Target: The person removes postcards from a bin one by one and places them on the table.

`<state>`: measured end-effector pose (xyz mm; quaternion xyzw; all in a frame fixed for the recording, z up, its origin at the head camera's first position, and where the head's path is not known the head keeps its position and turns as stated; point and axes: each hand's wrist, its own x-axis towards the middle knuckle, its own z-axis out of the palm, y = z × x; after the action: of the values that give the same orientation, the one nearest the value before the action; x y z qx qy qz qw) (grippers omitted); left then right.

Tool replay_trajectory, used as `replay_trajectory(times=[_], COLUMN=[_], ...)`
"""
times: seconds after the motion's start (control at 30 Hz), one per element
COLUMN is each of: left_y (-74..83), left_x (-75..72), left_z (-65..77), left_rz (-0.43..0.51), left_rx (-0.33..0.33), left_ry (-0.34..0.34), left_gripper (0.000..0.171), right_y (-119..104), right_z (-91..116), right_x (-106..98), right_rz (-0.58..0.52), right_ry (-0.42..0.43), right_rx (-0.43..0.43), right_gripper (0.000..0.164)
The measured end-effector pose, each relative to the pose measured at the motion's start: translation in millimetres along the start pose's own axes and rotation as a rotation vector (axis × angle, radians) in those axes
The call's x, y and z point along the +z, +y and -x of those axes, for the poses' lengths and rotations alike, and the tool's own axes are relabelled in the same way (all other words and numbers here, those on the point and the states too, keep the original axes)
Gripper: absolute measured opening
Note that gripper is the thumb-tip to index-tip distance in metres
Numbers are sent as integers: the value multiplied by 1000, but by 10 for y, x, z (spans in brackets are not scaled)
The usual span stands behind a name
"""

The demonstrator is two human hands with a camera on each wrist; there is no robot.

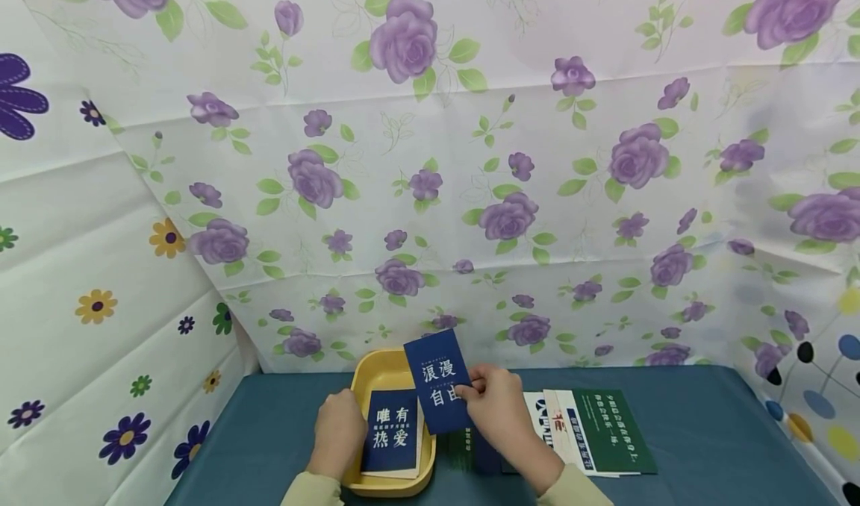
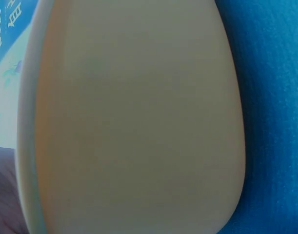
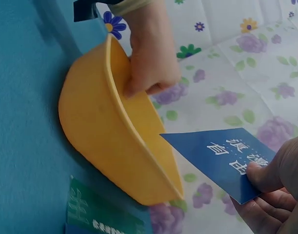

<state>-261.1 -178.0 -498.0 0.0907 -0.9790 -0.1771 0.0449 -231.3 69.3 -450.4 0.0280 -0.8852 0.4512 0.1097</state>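
My right hand (image 1: 500, 405) pinches a dark blue card (image 1: 437, 379) with white Chinese characters between thumb and fingers. In the right wrist view the card (image 3: 212, 156) is tilted beside the rim of a yellow plastic bin (image 3: 95, 107). My left hand (image 1: 338, 428) grips the bin's left rim, its fingers curled over the edge to the inside. Within the bin (image 1: 372, 364) lies another blue card (image 1: 391, 431) with white characters, on top of a paler card whose edge shows. The bin's outer wall (image 2: 139, 117) fills most of the left wrist view.
Right of the bin, several overlapping cards lie on the dark blue-green table (image 1: 712, 439), among them a green card (image 1: 614, 431) and a white one (image 1: 537, 416). My right hand and forearm partly cover them. A flowered cloth wall (image 1: 470, 192) rises behind the table.
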Motion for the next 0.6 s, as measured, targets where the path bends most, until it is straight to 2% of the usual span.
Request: replay_trajectory(times=[0.27,0.43,0.6], left_y=[-1,2,-2], left_x=[-2,9,8], left_z=[5,4,0], left_rz=[3,9,13], left_rx=[-4,-6,-8], left_ry=[-4,-15,-16], left_gripper=[14,14,13], right_y=[74,141,206], right_z=[-13,-17,-17], right_x=[-245,-404,-540], right_rz=[35,27,67], right_ry=[48,56,96], right_rx=[47,85,101], right_gripper=[17,13,24])
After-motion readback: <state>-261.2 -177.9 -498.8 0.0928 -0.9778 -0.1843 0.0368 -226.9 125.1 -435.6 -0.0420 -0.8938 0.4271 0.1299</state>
